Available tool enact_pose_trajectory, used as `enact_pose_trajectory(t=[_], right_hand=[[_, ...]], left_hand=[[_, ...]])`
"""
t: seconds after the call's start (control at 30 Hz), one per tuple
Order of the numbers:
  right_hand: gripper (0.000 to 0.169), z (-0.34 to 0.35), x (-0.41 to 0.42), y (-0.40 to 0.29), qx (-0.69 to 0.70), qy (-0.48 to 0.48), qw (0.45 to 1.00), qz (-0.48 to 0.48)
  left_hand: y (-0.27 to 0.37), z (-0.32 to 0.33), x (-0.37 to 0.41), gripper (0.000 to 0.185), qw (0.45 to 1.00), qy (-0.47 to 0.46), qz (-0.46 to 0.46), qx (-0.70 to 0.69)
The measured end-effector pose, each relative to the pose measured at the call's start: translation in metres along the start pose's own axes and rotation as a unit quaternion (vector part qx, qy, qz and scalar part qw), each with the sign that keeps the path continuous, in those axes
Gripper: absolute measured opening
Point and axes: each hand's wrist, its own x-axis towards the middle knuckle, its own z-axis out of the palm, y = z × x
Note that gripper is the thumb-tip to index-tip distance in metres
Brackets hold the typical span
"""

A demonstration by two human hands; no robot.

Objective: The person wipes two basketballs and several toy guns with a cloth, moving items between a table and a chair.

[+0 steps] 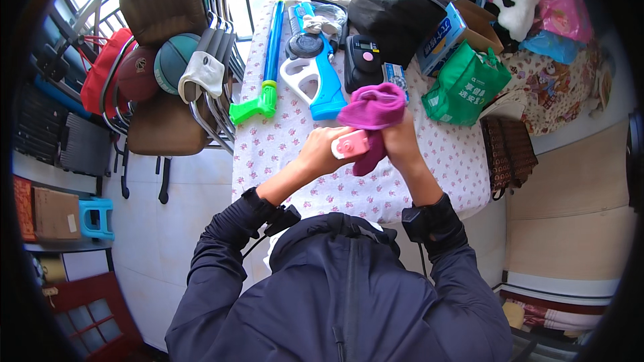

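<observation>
Near the middle of the table, my left hand [322,151] is closed around a pink and white plastic object [350,145], only one end of which shows. My right hand [400,138] grips a magenta knitted cloth [375,108] that bunches above both hands and hangs down between them. The cloth touches or overlaps the pink object. Beyond my hands lie a blue and white toy gun [327,85], a blue tube-shaped toy with a green handle [271,70] and a black case with a pink button [363,63].
The flowered tablecloth [302,186] spans the table. A green bag [468,85], a blue carton [443,40] and a black bag [392,10] stand at the back right. Stacked chairs [166,130] hold a brown basketball [138,74] and a teal basketball [176,63] at the left.
</observation>
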Motion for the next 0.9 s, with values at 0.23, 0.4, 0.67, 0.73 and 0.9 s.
enact_pose_trajectory(t=[0.23, 0.4, 0.67, 0.73, 0.9], right_hand=[[0.042, -0.031, -0.001, -0.016, 0.127, -0.003, 0.991, 0.031], [0.047, 0.022, -0.021, -0.045, -0.275, -0.118, 0.947, -0.116], [0.027, 0.012, -0.019, -0.01, -0.179, 0.01, 0.98, -0.09], [0.023, -0.003, -0.021, 0.013, -0.112, 0.034, 0.992, -0.04], [0.02, -0.038, -0.04, 0.044, 0.139, 0.076, 0.979, 0.127]], left_hand=[[0.014, -0.015, 0.013, 0.03, 0.996, -0.05, -0.05, 0.049], [0.011, -0.009, 0.011, 0.024, 0.991, -0.076, 0.11, 0.016], [0.009, 0.007, -0.008, 0.037, 0.979, -0.167, -0.07, 0.09], [0.002, 0.016, -0.018, 0.044, 0.988, -0.086, 0.05, 0.122], [0.022, 0.032, -0.018, 0.034, 0.962, -0.233, -0.127, 0.061]])
